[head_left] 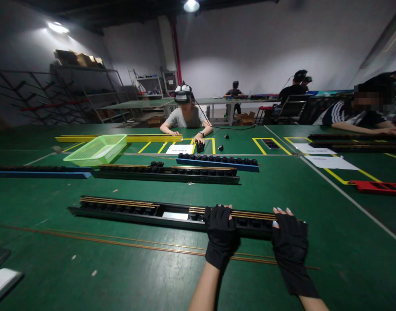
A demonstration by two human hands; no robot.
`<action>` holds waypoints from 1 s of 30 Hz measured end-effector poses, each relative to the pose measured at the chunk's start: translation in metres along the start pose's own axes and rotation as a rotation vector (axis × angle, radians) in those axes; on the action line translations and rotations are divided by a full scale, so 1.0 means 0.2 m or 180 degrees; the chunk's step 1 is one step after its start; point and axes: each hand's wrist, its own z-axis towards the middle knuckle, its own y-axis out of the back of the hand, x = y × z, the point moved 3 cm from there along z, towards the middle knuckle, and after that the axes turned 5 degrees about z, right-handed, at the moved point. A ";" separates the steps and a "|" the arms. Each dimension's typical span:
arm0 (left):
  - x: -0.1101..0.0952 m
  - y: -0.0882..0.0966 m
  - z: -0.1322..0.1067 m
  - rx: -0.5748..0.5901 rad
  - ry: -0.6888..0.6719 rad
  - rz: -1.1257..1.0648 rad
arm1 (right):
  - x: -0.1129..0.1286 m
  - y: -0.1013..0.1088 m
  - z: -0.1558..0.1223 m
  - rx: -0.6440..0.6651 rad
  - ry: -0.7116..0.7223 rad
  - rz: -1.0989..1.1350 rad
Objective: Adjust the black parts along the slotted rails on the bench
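A long black channel rail (126,218) lies across the table in front of me, with a row of black parts inside it. Thin brass-coloured rods (120,202) run along the top of those parts on both sides of a gap, where a white patch (175,215) shows. My left hand (221,235), in a black fingerless glove, is closed over the rail right of the gap. Gloved the same way, my right hand (290,244) grips the rail's right end, fingers curled over the far edge. The palms hide what lies beneath them.
Loose long rods (136,245) lie nearer me. Beyond are another filled black rail (165,175), a blue rail (217,162), a green basket (97,149) and a red rail (379,187). Across the table a person (186,112) handles a small black part (200,147); another person leans in at right.
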 end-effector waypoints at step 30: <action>0.00 0.01 0.02 0.0017 -0.0029 0.0022 | -0.01 -0.01 0.00 0.0123 -0.0128 0.0028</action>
